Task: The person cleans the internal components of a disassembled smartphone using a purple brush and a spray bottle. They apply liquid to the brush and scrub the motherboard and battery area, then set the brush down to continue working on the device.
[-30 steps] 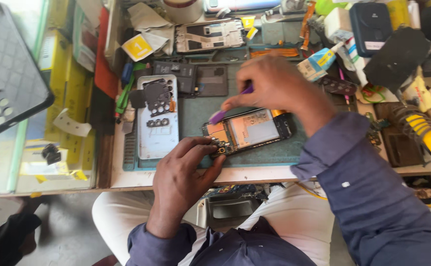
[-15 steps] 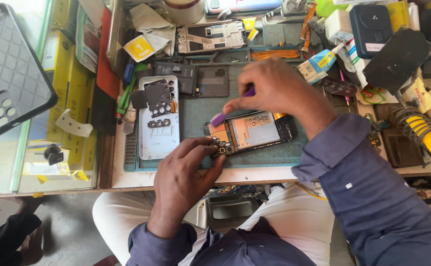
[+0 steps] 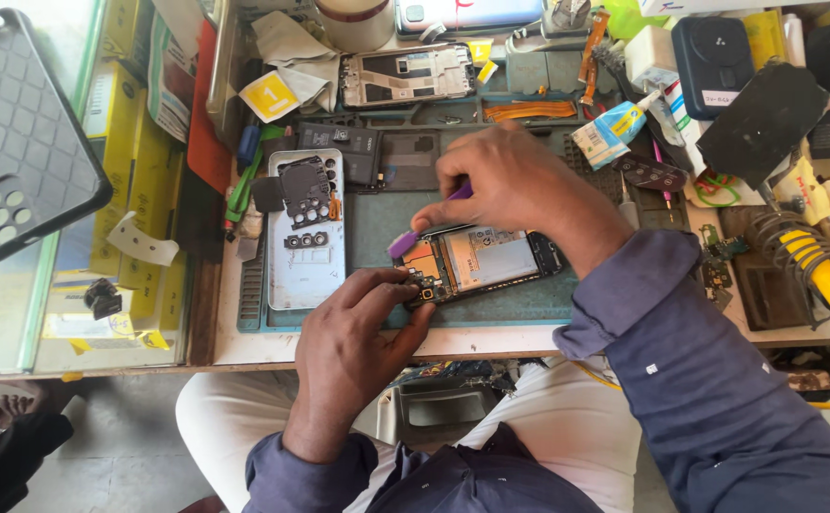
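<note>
Head view: right hand [image 3: 510, 180] arched, pinching purple pry tool [image 3: 404, 243]; just below it, left hand [image 3: 358, 332] fingertips pinched opened phone [image 3: 480, 261] corner.

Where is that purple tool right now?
The purple tool is in the right hand, its tip at the opened phone on the green mat.

Bare strip of teal mat [image 3: 382, 211] just left of the purple pry tool [image 3: 405, 242], open for passing. Blocked further left by the white back cover [image 3: 306, 256]; behind the grip by a dark battery [image 3: 344, 152]; right by glue tube [image 3: 614, 128] and clutter.
</note>
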